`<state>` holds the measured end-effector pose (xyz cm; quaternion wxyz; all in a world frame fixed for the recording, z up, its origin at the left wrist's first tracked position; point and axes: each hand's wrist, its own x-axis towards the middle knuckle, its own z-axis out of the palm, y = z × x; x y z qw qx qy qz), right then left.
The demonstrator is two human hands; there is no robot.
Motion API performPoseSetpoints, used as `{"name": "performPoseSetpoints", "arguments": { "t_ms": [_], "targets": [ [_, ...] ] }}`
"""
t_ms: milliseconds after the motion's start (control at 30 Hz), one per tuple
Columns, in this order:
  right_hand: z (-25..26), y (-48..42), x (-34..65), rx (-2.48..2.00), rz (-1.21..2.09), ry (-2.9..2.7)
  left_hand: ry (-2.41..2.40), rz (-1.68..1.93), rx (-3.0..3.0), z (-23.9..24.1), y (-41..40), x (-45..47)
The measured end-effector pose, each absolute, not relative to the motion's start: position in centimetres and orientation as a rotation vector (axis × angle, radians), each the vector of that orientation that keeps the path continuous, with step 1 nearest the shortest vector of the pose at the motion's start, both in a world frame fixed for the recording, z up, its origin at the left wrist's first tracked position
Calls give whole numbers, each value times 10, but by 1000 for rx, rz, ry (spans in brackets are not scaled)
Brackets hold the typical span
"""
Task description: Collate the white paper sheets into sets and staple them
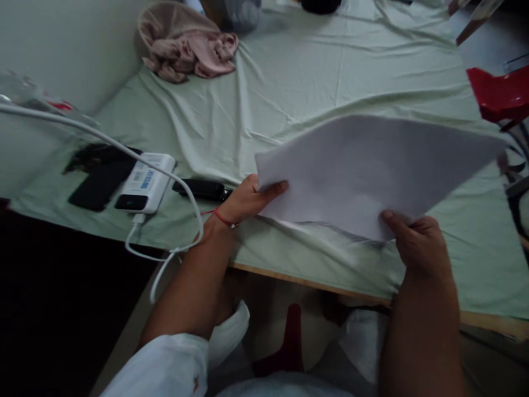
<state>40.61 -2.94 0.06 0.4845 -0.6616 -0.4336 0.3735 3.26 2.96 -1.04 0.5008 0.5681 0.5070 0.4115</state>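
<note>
A large white sheet of paper is held up a little over the cloth-covered table, its far edge bowed upward. My left hand pinches its left end, with the thumb on top and a red string bracelet on the wrist. At the near right edge, my right hand grips the paper with its thumb on the upper face. The fingers of both hands are mostly hidden beneath the sheet. Just left of my left hand lies a small black object, too dark to name.
A white power bank with a white cable lies at the left beside a dark phone-like slab. Pink cloth is bunched at the back left. A red object stands at the right. The green tablecloth is wrinkled.
</note>
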Motion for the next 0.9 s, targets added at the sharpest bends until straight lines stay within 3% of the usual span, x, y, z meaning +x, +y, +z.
{"name": "performPoseSetpoints", "arguments": {
  "t_ms": [467, 767, 900],
  "targets": [
    [14, -39, 414, -1530, 947, -924, 1130, 1097, 810, 12, 21, 56],
    [12, -30, 409, -1412, 824, -724, 943, 680, 934, 6, 28, 52],
    [7, -29, 413, -1464, 789, -799, 951, 716, 1054, 9, 29, 48]
  ]
}}
